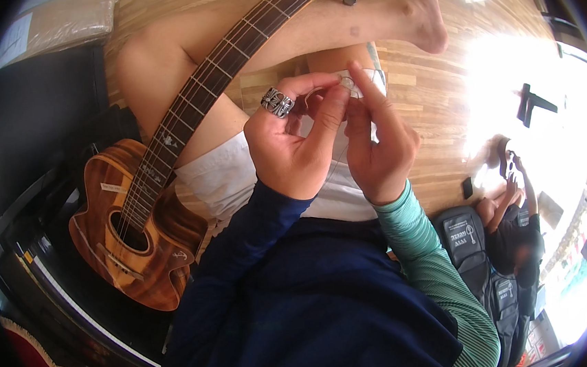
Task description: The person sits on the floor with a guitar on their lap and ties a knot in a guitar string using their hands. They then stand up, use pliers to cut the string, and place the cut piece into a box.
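Grey, thin, looped string (349, 81): is resting between the fingertips of both hands, above the white fabric shorts (217, 172).
Left grip: the navy-sleeved left hand (293, 138), wearing a broad silver ring (277, 102), is pinching the string between thumb and forefinger.
Right grip: the green-sleeved right hand (383, 145) is extending its forefinger beside the string; whether it is pinching too is unclear.
Guitar: a brown wooden acoustic guitar (163, 149) is lying leftward, its neck crossing the bare legs (343, 28).
Floor: black padded bags (475, 255) are lying on the pale wooden planks (429, 114), near a seated person (518, 231).
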`<control>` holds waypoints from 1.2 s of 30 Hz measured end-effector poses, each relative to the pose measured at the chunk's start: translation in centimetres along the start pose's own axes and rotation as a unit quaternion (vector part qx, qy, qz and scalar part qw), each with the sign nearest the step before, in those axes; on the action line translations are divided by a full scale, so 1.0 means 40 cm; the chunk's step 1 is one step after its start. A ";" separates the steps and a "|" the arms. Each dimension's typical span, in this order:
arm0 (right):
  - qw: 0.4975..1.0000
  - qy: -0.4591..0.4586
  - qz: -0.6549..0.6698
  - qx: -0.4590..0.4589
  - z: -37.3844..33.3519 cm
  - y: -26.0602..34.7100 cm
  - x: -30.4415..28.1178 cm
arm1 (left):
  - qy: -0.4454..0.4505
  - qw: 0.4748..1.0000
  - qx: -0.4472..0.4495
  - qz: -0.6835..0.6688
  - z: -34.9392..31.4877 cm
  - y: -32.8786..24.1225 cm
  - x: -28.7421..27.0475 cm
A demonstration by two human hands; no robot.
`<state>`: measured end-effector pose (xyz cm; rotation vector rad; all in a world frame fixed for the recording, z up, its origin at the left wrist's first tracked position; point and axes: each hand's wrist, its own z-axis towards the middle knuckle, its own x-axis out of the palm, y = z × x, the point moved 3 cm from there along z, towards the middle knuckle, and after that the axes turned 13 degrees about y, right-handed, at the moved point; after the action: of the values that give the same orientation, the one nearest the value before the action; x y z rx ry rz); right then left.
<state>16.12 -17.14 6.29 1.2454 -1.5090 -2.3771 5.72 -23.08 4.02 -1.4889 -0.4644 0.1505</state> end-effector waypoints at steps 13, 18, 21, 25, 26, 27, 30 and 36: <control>0.978 -0.020 0.202 0.047 -0.030 -0.028 0.020 | 0.076 0.958 -0.103 -0.256 0.011 0.027 -0.001; 0.987 0.000 0.158 0.027 -0.029 -0.031 0.024 | 0.061 0.964 -0.078 -0.248 0.008 0.045 -0.004; 0.977 -0.033 0.206 0.044 -0.033 -0.024 0.028 | 0.069 0.966 -0.088 -0.233 0.003 0.034 -0.002; 0.966 -0.031 0.249 0.070 -0.028 -0.027 0.016 | 0.172 0.905 -0.043 -0.387 0.021 0.026 -0.004; 0.962 -0.021 0.263 0.071 -0.022 -0.025 0.014 | 0.192 0.891 -0.038 -0.409 0.021 0.039 -0.011; 0.958 -0.011 0.278 0.071 -0.013 -0.020 0.011 | 0.189 0.882 -0.034 -0.431 0.017 0.046 -0.011; 0.964 0.024 0.252 0.079 -0.002 -0.003 -0.003 | 0.170 0.877 -0.028 -0.449 0.015 0.049 -0.009; 0.986 0.032 0.158 0.042 -0.001 -0.026 -0.013 | 0.128 0.954 -0.093 -0.255 0.027 0.049 -0.036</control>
<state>16.84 -16.39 5.77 0.9972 -1.6604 -2.0722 4.34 -22.44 1.82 -1.4977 -0.6469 -0.5016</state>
